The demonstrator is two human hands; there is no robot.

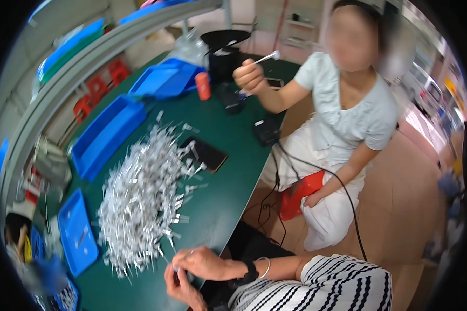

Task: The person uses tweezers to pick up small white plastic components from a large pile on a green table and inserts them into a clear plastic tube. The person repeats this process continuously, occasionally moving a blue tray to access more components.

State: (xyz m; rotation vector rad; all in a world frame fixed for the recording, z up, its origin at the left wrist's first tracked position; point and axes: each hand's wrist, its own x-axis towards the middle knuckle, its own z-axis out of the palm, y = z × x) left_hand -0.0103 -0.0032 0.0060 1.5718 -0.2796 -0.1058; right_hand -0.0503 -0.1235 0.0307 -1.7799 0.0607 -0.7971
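Observation:
Over the near edge of the green table (pixel 218 199), my two hands are close together, fingers closed. My right hand (pixel 200 263), with a bracelet and dark watch at its wrist, is pinched just above my left hand (pixel 180 287). Between their fingertips is a small pale piece (pixel 176 268), mostly hidden, so I cannot tell its kind or which hand grips it. Beside my hands spreads a big heap of small white and silvery pieces with thin stems (pixel 140 199); some thin stems show right by my fingers.
Blue trays (pixel 111 136) line the table's left side. A dark phone (pixel 206 154) lies beside the heap, and an orange-red cylinder (pixel 203 86) stands farther back. Across the right corner, a seated co-worker's hand (pixel 249 78) raises a white-tipped stick (pixel 268 57). Black cables (pixel 342 181) hang off the edge.

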